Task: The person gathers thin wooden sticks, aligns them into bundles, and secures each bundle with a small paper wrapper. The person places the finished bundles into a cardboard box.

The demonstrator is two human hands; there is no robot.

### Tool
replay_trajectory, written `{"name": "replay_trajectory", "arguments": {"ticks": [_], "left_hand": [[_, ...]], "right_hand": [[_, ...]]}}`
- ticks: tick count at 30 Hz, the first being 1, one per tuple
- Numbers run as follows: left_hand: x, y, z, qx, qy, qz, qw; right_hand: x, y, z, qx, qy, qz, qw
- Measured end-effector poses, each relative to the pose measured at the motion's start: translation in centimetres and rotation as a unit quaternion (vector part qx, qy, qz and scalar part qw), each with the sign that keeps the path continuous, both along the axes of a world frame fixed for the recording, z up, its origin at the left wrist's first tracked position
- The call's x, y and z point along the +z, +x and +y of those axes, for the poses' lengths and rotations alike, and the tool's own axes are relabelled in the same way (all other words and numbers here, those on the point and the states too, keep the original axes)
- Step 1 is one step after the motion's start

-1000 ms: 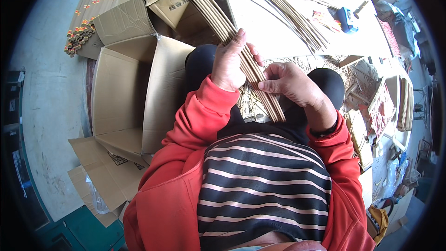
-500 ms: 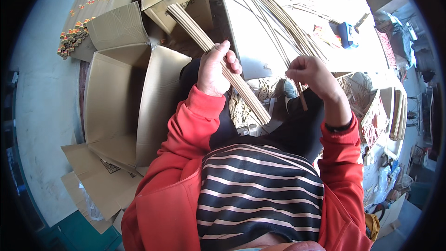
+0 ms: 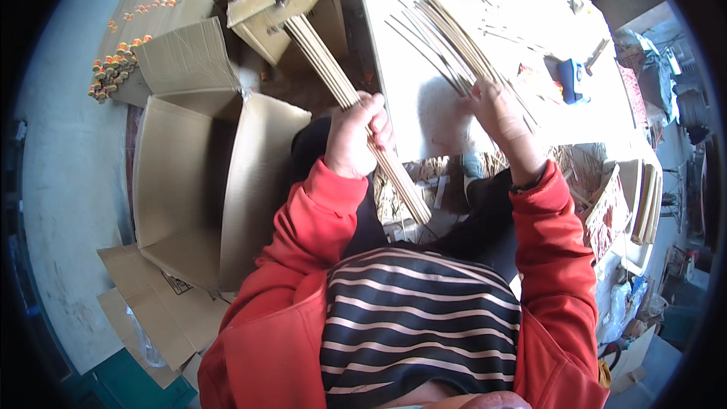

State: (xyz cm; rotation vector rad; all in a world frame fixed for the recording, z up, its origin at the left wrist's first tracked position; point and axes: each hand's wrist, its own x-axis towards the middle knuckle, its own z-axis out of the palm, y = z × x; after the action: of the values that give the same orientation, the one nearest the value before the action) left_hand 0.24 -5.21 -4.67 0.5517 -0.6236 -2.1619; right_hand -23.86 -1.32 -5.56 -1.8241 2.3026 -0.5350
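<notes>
My left hand (image 3: pixel 356 135) is closed round a bundle of thin tan sticks (image 3: pixel 322 60), which slants from the upper left down towards my lap. Its two ends stick out well past my fist. Over the near edge of the table, my right hand (image 3: pixel 496 110) has its fingers curled together at the near ends of a loose pile of similar sticks (image 3: pixel 454 34). The fingertips are partly hidden, and how many sticks they pinch does not show.
At my left stands an open cardboard box (image 3: pixel 185 174); beyond it are stacked stick bundles with orange bands (image 3: pixel 155 19) and a smaller carton (image 3: pixel 280 11). On the white table (image 3: pixel 432 113) lies a blue tape dispenser (image 3: pixel 572 79). Scraps (image 3: pixel 390 197) litter the floor underneath.
My right hand has moved up the table towards the pile, and the stick that hung below it is out of sight. My left hand and its bundle sit slightly lower in the picture.
</notes>
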Motion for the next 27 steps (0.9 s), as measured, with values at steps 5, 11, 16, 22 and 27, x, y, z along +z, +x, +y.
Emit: {"name": "replay_trajectory", "arguments": {"ticks": [5,11,16,22,27], "left_hand": [[0.4,-1.0,0.0,-0.006,0.016,0.007,1.0],[5.7,-1.3,-0.4,0.058,-0.135,-0.022,0.989],[10.0,-5.2,-0.2,0.132,-0.324,-0.091,0.932],[5.0,-9.3,-0.2,0.182,-0.346,-0.167,0.905],[5.9,-10.0,0.1,0.174,-0.401,-0.201,0.876]], "right_hand": [[-5.2,-2.2,-0.4,-0.06,-0.21,0.125,0.968],[2.0,2.2,0.6,-0.041,-0.165,-0.056,0.984],[3.6,2.6,2.8,-0.077,-0.222,-0.183,0.955],[1.3,1.8,3.4,-0.055,-0.265,-0.311,0.911],[0.9,0.3,3.8,-0.05,-0.318,-0.339,0.884]]}}
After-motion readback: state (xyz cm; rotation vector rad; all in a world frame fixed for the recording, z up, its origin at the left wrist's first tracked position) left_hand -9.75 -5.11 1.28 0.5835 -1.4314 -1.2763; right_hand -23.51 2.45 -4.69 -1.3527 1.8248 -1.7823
